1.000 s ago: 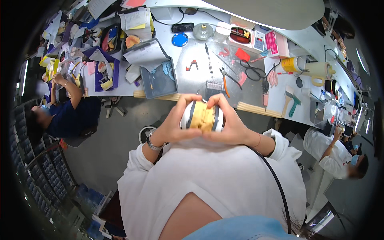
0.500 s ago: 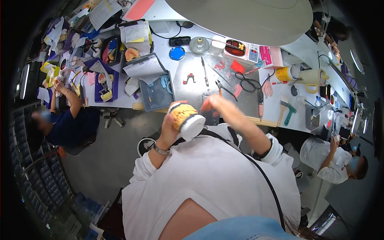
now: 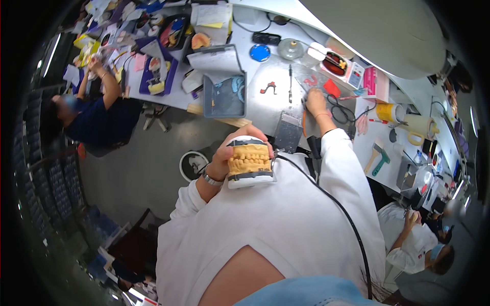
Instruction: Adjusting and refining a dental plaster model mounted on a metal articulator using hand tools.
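My left hand (image 3: pixel 223 157) is closed around a dental model (image 3: pixel 250 159), whose yellow upper and lower tooth casts meet between white plaster bases with dark bands. The model is close in front of my chest, teeth facing up toward me. My right hand (image 3: pixel 317 103) reaches out to the metal bench plate, its fingers bent down and drawn together among thin hand tools. What the fingertips hold is hidden beneath them. An orange tool handle (image 3: pixel 304 123) lies beside that wrist. Left of it are a slim dark instrument (image 3: pixel 290 84) and a small red and dark framework (image 3: pixel 268 88).
A grey tray (image 3: pixel 224 112) with blue scraps stands left on the bench. Behind the plate are a blue round tin (image 3: pixel 260 52) and a glass burner (image 3: pixel 290 49). A green-handled scraper (image 3: pixel 381 162) lies at right. A large pale lamp shade (image 3: pixel 377 30) hangs overhead. Other people work on both sides.
My right hand has left the dental model's side and moved forward onto the tools. The model has turned so its teeth show. My view has shifted, with the bench now tilted.
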Demonstrator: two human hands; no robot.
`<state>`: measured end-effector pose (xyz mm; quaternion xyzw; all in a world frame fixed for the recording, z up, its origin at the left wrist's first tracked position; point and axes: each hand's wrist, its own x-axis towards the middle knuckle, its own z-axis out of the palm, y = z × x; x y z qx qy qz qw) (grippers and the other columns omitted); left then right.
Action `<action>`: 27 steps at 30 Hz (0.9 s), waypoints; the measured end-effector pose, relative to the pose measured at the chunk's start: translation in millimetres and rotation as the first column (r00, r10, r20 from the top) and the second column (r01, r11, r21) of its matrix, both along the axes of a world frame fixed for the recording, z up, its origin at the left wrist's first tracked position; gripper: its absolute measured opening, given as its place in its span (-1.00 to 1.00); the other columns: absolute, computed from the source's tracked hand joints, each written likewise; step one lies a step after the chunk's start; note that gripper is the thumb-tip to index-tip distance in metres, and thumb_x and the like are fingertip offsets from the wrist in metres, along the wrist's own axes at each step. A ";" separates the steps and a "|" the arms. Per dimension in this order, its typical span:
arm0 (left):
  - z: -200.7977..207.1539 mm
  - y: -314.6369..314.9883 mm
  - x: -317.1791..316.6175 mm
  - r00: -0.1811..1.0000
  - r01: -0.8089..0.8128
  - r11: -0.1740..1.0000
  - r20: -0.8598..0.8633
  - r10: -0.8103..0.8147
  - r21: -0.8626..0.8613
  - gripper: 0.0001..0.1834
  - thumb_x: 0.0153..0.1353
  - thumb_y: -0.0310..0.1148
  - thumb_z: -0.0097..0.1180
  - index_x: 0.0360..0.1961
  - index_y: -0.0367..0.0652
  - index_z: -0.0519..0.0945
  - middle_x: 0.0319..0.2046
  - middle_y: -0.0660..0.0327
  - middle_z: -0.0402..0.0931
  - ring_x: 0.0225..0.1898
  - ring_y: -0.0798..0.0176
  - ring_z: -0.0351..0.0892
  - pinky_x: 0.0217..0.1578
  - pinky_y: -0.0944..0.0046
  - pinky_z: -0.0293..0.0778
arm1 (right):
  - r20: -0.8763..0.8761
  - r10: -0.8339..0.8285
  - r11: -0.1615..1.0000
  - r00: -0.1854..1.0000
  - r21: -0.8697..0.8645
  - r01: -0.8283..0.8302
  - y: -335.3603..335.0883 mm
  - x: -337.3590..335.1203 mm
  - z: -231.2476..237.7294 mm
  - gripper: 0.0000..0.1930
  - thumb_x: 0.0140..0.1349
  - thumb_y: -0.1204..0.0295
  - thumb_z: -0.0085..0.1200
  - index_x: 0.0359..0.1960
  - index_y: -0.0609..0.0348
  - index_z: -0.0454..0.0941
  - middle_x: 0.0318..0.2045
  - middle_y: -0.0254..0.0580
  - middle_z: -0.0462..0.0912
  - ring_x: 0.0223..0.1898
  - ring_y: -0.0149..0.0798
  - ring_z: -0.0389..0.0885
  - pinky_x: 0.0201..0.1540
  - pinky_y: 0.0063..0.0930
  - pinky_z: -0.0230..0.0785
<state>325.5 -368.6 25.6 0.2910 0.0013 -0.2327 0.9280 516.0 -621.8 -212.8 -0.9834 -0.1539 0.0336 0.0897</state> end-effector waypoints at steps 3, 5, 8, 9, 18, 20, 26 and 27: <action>3.8 -0.2 -3.0 1.000 -0.015 1.000 -0.017 0.014 -0.010 -0.28 -0.18 0.06 0.12 -0.15 -0.35 0.29 -0.31 -0.20 0.39 -0.25 0.06 0.48 -0.33 0.21 0.53 | 0.029 0.083 0.996 0.996 -0.029 -0.083 -4.7 0.0 10.2 -0.92 0.00 0.57 -0.11 -0.45 0.31 0.38 -0.43 0.11 0.53 -0.35 0.02 0.55 -0.24 -0.18 0.40; 7.8 -0.3 -5.7 0.997 -0.073 0.996 0.009 0.073 0.056 -0.30 -0.21 0.04 0.10 -0.18 -0.34 0.29 -0.32 -0.18 0.39 -0.28 0.09 0.48 -0.34 0.24 0.52 | 0.057 0.110 0.990 0.992 0.079 -0.115 -6.2 -5.7 43.6 -0.94 0.06 0.58 -0.13 -0.43 0.31 0.35 -0.44 0.10 0.52 -0.39 -0.01 0.55 -0.30 -0.18 0.38; 9.4 2.2 -7.9 0.988 -0.152 0.979 0.055 0.145 0.139 -0.33 -0.22 0.04 0.06 -0.21 -0.32 0.31 -0.34 -0.10 0.41 -0.30 0.13 0.49 -0.33 0.27 0.50 | 0.002 0.138 0.906 0.990 0.405 -0.126 -7.1 -26.8 112.2 -0.92 0.15 0.55 -0.13 -0.35 0.32 0.34 -0.49 0.04 0.50 -0.48 -0.10 0.52 -0.38 -0.27 0.33; 6.7 4.9 -7.4 0.983 -0.177 0.972 0.083 0.165 0.155 -0.34 -0.20 0.05 0.05 -0.20 -0.32 0.33 -0.33 -0.06 0.43 -0.29 0.14 0.50 -0.28 0.24 0.49 | -0.109 0.126 0.865 0.986 0.498 -0.056 -2.2 -37.8 150.0 -0.90 0.17 0.52 -0.11 -0.33 0.32 0.35 -0.50 0.01 0.49 -0.50 -0.13 0.50 -0.40 -0.31 0.31; -18.8 2.7 -1.1 0.964 -0.222 0.857 0.236 0.121 0.466 -0.37 -0.17 0.04 0.02 -0.19 -0.30 0.41 -0.32 0.07 0.47 -0.27 0.22 0.52 -0.22 0.30 0.43 | -0.244 0.466 0.782 0.851 0.562 -0.267 -2.6 -113.6 299.2 -0.85 0.09 0.40 0.09 -0.51 0.24 0.50 -0.61 -0.18 0.48 -0.58 -0.24 0.46 -0.57 -0.49 0.23; -22.4 2.7 -3.8 0.966 -0.186 0.854 0.251 0.067 0.486 -0.38 -0.17 0.04 0.01 -0.20 -0.29 0.43 -0.31 0.08 0.48 -0.26 0.24 0.51 -0.22 0.31 0.42 | -0.242 0.483 0.816 0.841 0.473 -0.333 -3.1 -122.1 301.4 -0.85 0.07 0.38 0.11 -0.54 0.20 0.50 -0.63 -0.23 0.47 -0.58 -0.26 0.47 -0.60 -0.48 0.22; -19.6 -0.7 -6.4 0.961 -0.142 0.846 0.275 -0.006 0.514 -0.34 -0.19 0.08 -0.01 -0.19 -0.28 0.47 -0.34 0.08 0.51 -0.30 0.23 0.55 -0.25 0.35 0.43 | -0.080 0.500 0.817 0.862 0.373 -0.439 -4.0 -134.3 309.3 -0.84 0.05 0.35 0.13 -0.57 0.11 0.47 -0.67 -0.32 0.39 -0.63 -0.30 0.42 -0.65 -0.47 0.18; -18.3 -0.2 -5.4 0.957 -0.143 0.844 0.288 -0.015 0.518 -0.34 -0.20 0.08 -0.01 -0.19 -0.28 0.48 -0.35 0.08 0.52 -0.31 0.23 0.55 -0.25 0.36 0.43 | -0.076 0.503 0.815 0.861 0.375 -0.442 -5.0 -133.8 314.4 -0.84 0.05 0.34 0.12 -0.58 0.11 0.47 -0.67 -0.32 0.38 -0.63 -0.30 0.42 -0.65 -0.47 0.18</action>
